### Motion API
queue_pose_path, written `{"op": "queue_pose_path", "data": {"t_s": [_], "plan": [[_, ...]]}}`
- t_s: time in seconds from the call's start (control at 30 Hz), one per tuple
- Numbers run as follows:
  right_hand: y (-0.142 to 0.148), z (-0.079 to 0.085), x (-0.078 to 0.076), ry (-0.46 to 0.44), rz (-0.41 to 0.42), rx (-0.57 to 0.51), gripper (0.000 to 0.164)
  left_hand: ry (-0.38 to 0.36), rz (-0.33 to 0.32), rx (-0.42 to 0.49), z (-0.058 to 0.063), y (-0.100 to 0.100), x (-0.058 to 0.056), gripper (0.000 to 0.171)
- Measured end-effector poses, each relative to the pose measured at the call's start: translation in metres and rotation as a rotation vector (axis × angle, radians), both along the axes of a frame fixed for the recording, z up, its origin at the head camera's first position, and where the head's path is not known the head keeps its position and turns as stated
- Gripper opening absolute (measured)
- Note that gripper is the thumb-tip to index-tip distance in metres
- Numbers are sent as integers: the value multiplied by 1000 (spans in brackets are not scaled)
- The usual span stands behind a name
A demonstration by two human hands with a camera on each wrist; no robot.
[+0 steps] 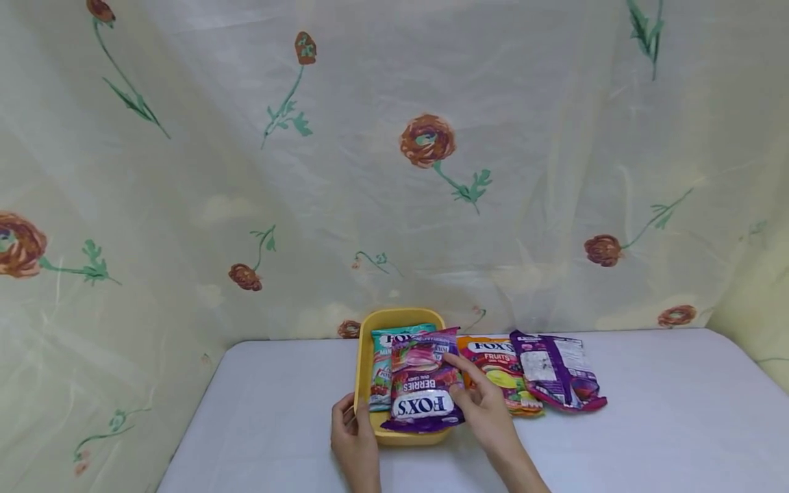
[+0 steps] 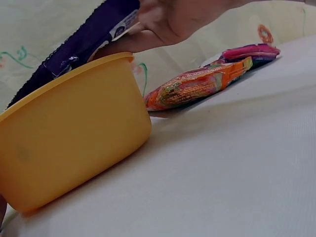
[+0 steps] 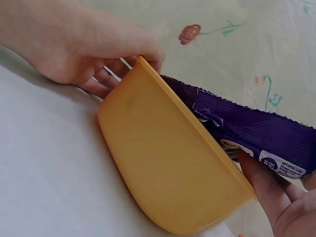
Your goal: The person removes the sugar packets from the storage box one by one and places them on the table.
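My left hand (image 1: 356, 438) grips the near left side of a yellow plastic tub (image 1: 407, 439), with the thumb at the rim and fingers curled against the outer wall. My right hand (image 1: 487, 411) holds a purple candy bag (image 1: 425, 373), marked FOX'S Berries, by its right side. The bag lies tilted over the tub's opening, its lettering upside down in the head view. Inside the tub, a teal FOX'S candy bag (image 1: 381, 363) is partly covered by the purple one. In the right wrist view, the purple bag's edge (image 3: 266, 128) shows above the rim.
Right of the tub, an orange FOX'S Fruits bag (image 1: 508, 383) lies on the white-covered table (image 1: 277, 390). A second purple bag (image 1: 557, 370) lies beside it, back side up. A flowered curtain (image 1: 345, 192) hangs behind the table and along its sides.
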State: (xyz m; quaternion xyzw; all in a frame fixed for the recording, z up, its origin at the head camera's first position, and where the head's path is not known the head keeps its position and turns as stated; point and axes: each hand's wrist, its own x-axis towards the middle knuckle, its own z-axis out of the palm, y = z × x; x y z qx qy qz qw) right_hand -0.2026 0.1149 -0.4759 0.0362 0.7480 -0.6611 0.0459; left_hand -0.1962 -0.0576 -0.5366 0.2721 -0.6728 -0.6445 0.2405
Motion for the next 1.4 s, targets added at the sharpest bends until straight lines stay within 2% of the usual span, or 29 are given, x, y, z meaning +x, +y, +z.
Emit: {"op": "queue_pose_path", "data": {"t_s": [0.27,0.57,0.87,1.4], "plan": [[6,-2,4,-37,-27,-18,45,-24,26,-22,-2,3,-1,22],[15,-6,9,-46,-40,-65,46,-51,-5,-8,0,1,1,24],[23,-7,13,-55,-59,-64,47,-61,-1,-6,2,2,1,25],[36,-12,20,-10,-56,-168,49,-22,5,-1,0,-1,-2,23]]}}
